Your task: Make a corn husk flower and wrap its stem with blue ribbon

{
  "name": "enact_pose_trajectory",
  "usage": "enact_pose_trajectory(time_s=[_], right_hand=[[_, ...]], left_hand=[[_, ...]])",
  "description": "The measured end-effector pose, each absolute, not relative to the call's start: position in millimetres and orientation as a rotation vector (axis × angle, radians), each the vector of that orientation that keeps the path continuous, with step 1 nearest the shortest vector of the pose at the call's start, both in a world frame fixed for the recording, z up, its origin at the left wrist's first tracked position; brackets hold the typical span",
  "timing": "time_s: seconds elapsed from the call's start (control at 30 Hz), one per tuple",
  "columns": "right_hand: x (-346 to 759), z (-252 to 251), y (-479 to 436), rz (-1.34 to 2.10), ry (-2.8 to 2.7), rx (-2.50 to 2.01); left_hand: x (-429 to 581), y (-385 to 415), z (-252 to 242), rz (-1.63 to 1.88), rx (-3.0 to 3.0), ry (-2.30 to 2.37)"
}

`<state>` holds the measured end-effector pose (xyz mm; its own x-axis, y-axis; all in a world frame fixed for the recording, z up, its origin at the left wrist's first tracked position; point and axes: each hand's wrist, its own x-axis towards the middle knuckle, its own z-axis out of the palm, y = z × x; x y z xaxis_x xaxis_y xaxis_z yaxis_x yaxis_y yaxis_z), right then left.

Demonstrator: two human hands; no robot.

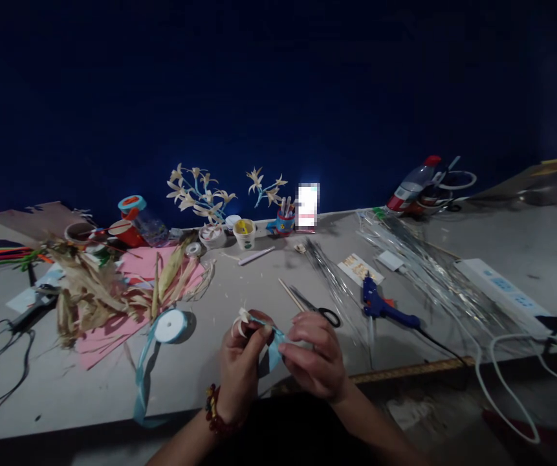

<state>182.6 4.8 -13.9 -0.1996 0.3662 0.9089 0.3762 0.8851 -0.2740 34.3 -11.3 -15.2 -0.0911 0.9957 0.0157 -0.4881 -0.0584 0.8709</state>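
Observation:
My left hand [239, 369], with a beaded bracelet at the wrist, is closed around the stem of a small pale husk flower [242, 315]. The petals stick up by the index finger, and a blue-wrapped stem runs rightward from them. A light blue ribbon strip [274, 357] hangs between both hands. Fingertips of my right hand [314, 356] pinch the ribbon near the stem; the exact contact is partly hidden. Black-handled scissors [329, 316] and a thin wooden stick [292, 294] lie just beyond my right hand. A roll of blue ribbon [170, 325] sits to the left.
Dried corn husks [98, 291] lie on pink paper [108, 340] at left. Husk flower branches [198, 194] stand at the back beside small tubs [244, 234]. On the right are a blue glue gun [387, 307], silvery wires [424, 272], a power strip [504, 294] and a bottle [411, 186].

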Motion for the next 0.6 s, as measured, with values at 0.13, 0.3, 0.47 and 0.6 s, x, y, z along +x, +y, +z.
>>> enact_pose_trajectory(time_s=[0.13, 0.3, 0.47, 0.6], right_hand=[[180.8, -13.9, 1.4, 0.143, -1.733, -0.574], [181.2, -8.6, -1.4, 0.219, -1.713, -0.629], [184.1, -4.9, 1.1, 0.187, -1.754, -0.56], [179.8, -10.7, -1.7, 0.398, -1.622, -0.579]], left_hand=[[32.8, -11.0, -15.1, 1.478, 0.962, 0.864], [28.4, -13.1, -11.8, 1.421, 1.151, 0.999], [25.0, -16.4, -9.6, 1.393, 1.234, 1.051], [25.2, -17.6, -8.1, 1.393, 1.271, 1.0]])
